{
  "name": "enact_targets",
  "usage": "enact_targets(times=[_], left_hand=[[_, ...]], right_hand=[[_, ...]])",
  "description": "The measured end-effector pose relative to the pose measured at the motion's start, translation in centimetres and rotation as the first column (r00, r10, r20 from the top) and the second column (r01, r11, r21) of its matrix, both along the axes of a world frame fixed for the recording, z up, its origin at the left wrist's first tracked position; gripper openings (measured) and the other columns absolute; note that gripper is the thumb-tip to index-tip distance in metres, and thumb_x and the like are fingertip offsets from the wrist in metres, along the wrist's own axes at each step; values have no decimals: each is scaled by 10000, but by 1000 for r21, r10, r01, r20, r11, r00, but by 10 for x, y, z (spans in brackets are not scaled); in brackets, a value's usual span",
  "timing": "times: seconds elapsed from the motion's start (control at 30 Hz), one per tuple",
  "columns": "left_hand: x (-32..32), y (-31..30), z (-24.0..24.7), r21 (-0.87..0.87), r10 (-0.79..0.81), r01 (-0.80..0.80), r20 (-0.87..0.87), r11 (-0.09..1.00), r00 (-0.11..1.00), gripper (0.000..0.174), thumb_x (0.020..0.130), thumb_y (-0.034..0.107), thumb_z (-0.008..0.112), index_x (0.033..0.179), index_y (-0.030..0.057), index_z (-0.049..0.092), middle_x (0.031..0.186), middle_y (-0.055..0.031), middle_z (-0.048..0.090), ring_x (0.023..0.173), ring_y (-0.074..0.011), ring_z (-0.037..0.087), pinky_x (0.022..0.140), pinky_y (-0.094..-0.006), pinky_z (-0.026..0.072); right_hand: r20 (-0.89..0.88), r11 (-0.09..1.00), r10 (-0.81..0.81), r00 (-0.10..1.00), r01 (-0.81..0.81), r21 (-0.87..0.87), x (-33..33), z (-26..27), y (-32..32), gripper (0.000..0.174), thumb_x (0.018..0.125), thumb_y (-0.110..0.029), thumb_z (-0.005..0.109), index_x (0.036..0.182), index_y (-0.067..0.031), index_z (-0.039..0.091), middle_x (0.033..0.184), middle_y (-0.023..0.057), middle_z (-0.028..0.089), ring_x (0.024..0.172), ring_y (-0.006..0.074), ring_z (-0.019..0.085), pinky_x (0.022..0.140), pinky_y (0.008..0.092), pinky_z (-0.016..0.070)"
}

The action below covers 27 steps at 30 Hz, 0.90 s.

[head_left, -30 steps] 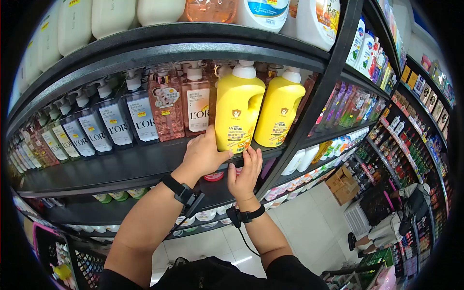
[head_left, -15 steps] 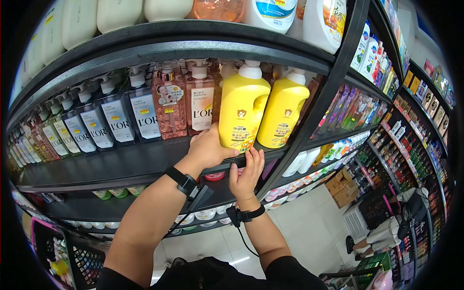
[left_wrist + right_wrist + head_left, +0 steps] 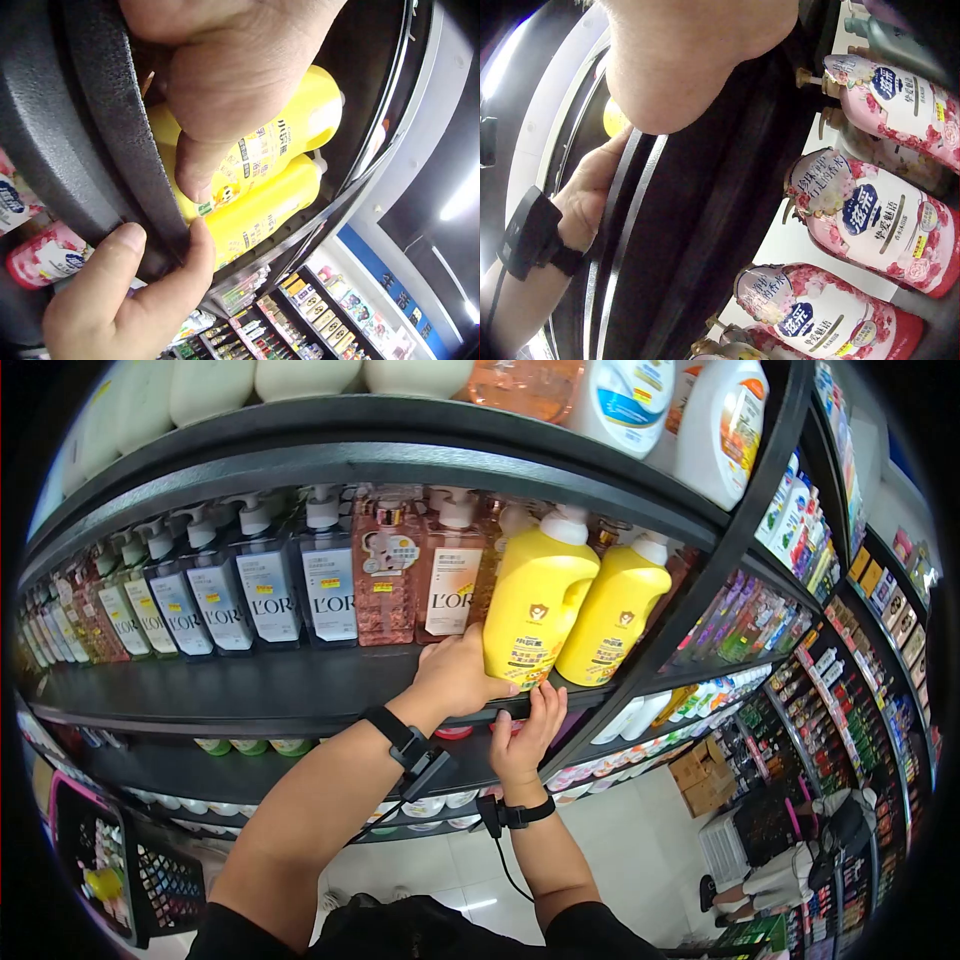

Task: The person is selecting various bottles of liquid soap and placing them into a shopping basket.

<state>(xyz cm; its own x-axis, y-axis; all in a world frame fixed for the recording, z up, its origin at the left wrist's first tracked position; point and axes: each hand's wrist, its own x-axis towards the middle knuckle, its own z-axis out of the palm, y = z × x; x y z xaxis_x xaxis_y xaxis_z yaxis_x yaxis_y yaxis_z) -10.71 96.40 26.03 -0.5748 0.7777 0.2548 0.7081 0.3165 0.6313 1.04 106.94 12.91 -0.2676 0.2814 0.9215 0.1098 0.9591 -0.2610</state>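
Two yellow bottles with white tops and moulded side handles stand side by side on the shelf's right end. My left hand (image 3: pixel 458 678) holds the nearer yellow bottle (image 3: pixel 540 605) low on its left side. In the left wrist view its thumb (image 3: pixel 196 166) lies across the front near the base. The second yellow bottle (image 3: pixel 615 615) stands just to the right. My right hand (image 3: pixel 528 735) is below, fingers straight and up at the shelf lip by the bottle's base. The left hand's other fingers are hidden.
Pump bottles (image 3: pixel 265 595) line the same shelf to the left. Another shelf (image 3: pixel 400 445) crosses above, and a black upright (image 3: pixel 690 620) stands at right. Floral bottles (image 3: pixel 885 217) fill a lower shelf. A basket (image 3: pixel 150 880) is lower left; a person (image 3: pixel 790 860) stands far right.
The head view has swung, so shelf, bottles and hands appear farther right and the yellow bottles look more slanted. Both hands keep nearly the same place at the yellow bottle.
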Motion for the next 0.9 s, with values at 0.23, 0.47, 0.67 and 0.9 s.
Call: enact_targets(times=[0.23, 0.47, 0.67, 0.9], left_hand=[[-3, 4, -11, 35, 47, -44, -96, 998, 994, 754, 667, 433, 846, 1201, -2, 539, 1117, -221, 678, 1061, -366, 655, 928, -454, 483], [15, -24, -9, 349, 42, -25, -42, 937, 998, 920, 692, 331, 833, 1356, -92, 355, 1236, -273, 568, 1155, -419, 576, 944, -461, 487], [54, -177, -76, 561, 40, 231, -429, 795, 903, 637, 780, 215, 731, 1336, 28, 485, 1273, -183, 535, 1178, -394, 520, 1013, -478, 418], [91, -540, -384, -709, 378, -72, 284, 701, 881, 498, 855, 349, 652, 1246, 42, 608, 1192, -218, 654, 1133, -386, 612, 976, -479, 481]], right_hand=[[29, 1000, -18, 999, 18, 9, 1, 3, -2, 571, 858, -163, 641, 1349, 33, 424, 1405, 253, 431, 1352, 515, 322, 1128, 611, 237], [93, 994, -80, 992, 73, 77, 7, 3, 2, 601, 922, -206, 634, 1413, 49, 399, 1482, 249, 404, 1410, 464, 308, 1175, 554, 218], [147, 989, 50, 988, -28, -144, 49, -64, -59, 558, 930, -152, 629, 1391, 60, 398, 1460, 282, 377, 1344, 432, 392, 1131, 515, 301], [780, 805, 493, 385, 139, -577, 137, -328, -177, 662, 785, -130, 723, 1370, 31, 458, 1296, 253, 550, 1206, 398, 536, 1056, 464, 396]])
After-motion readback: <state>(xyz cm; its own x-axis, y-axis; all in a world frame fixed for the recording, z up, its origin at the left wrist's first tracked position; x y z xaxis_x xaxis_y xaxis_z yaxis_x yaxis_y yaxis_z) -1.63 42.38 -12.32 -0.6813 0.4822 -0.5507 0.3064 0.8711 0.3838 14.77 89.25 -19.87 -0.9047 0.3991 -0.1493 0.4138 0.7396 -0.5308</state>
